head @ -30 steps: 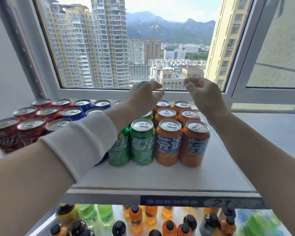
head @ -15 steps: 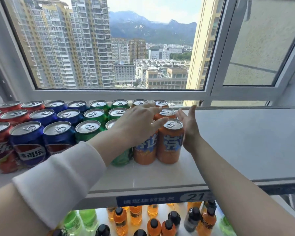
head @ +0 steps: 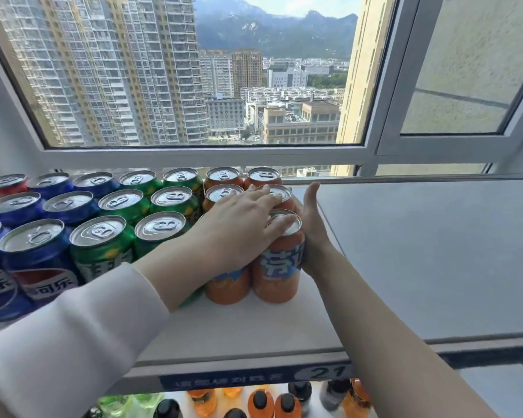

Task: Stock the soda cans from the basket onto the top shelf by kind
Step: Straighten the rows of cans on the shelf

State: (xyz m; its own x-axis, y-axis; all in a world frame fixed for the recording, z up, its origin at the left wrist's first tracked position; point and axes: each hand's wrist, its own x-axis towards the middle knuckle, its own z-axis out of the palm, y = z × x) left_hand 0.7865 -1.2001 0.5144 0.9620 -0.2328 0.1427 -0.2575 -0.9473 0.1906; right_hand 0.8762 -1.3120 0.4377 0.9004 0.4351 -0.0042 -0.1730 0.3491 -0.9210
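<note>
Left grip (head: 242, 224): fingers straight, holding nothing, laid flat across the lids of the orange aluminium soda cans (head: 280, 267). Right grip (head: 313, 233): fingers straight, hand on edge, palm pressed against the right side of the same cans. The orange cans stand on the grey top shelf (head: 405, 251), just right of the green aluminium cans (head: 103, 245). The blue aluminium cans (head: 40, 257) stand further left.

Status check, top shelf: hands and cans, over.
Left hand flat on orange cans' tops. Right hand flat against their right side. Green cans adjacent left. Nothing blocking.
</note>
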